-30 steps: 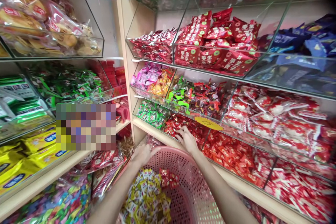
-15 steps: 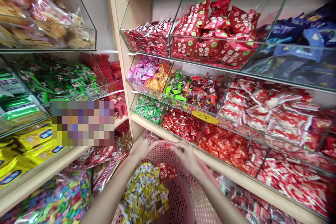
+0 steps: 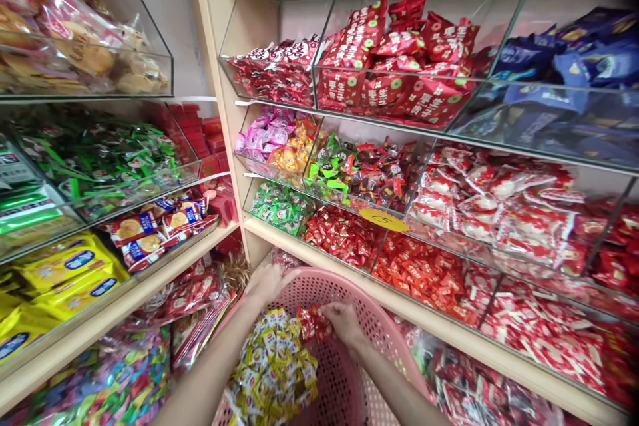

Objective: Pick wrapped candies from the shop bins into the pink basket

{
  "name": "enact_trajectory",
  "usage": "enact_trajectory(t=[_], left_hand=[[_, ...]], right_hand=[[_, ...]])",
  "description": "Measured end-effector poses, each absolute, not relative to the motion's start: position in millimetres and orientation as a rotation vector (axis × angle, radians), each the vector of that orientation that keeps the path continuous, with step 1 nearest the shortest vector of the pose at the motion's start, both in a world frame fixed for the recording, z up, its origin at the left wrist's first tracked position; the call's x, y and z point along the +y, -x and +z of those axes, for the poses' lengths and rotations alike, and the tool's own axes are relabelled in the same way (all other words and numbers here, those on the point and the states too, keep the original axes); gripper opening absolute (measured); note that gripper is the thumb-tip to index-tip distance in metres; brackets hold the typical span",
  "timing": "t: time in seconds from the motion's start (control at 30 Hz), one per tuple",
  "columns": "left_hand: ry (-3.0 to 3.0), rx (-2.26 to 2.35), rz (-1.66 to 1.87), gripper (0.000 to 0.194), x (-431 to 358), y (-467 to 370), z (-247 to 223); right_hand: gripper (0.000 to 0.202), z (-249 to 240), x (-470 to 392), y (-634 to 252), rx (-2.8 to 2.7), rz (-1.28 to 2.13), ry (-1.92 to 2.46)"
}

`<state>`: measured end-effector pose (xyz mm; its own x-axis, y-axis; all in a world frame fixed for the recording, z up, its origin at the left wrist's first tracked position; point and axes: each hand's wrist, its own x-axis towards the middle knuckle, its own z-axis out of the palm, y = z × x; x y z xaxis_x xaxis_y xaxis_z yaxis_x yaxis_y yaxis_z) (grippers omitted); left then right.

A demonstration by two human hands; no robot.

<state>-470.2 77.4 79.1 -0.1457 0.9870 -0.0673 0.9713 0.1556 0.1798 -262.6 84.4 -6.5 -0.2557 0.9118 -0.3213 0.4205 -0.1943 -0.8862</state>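
Observation:
The pink perforated plastic basket [image 3: 394, 339] stands below the shelves. My left hand [image 3: 267, 283] is closed over its far left rim. Down inside the basket is my right hand [image 3: 342, 319], fingers curled together on a red wrapped candy [image 3: 325, 326]. That candy touches a small cluster of other red wrapped candies [image 3: 310, 319]. Beside them lies a large heap of yellow and white wrapped candies [image 3: 274, 366]. My right fingertips are partly hidden against the red wrappers.
Just beyond the basket, a wooden shelf edge [image 3: 424, 293] runs below bins of red candies [image 3: 342, 236]. A yellow price tag [image 3: 383, 218] hangs on the clear divider. Yellow snack packs [image 3: 64, 273] fill the left shelf. Bagged sweets [image 3: 479, 373] lie low on the right.
My right hand has moved down from rim height into the basket, onto the red candies. My left hand stays on the rim. The view has shifted slightly.

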Motion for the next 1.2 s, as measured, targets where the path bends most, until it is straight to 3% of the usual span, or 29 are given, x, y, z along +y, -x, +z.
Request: enact_trajectory(t=[0.2, 0.4, 0.5, 0.73, 1.2], left_hand=[[-1.876, 2.264, 0.136, 0.077, 80, 472, 75], [-1.835, 2.257, 0.161, 0.076, 80, 473, 74], [-1.814, 2.261, 0.173, 0.077, 79, 473, 76], [-1.846, 2.242, 0.207, 0.078, 74, 476, 81], [-1.853, 2.249, 0.182, 0.075, 76, 479, 76]], right_hand=[[0.029, 30, 79, 257, -2.173, 0.547, 1.629], [0.031, 109, 118, 253, -2.163, 0.306, 1.315], [0.025, 125, 151, 254, -2.091, 0.179, 1.411], [0.028, 112, 176, 263, -2.007, 0.203, 1.887], [0.029, 103, 181, 269, -1.707, 0.423, 1.827]])
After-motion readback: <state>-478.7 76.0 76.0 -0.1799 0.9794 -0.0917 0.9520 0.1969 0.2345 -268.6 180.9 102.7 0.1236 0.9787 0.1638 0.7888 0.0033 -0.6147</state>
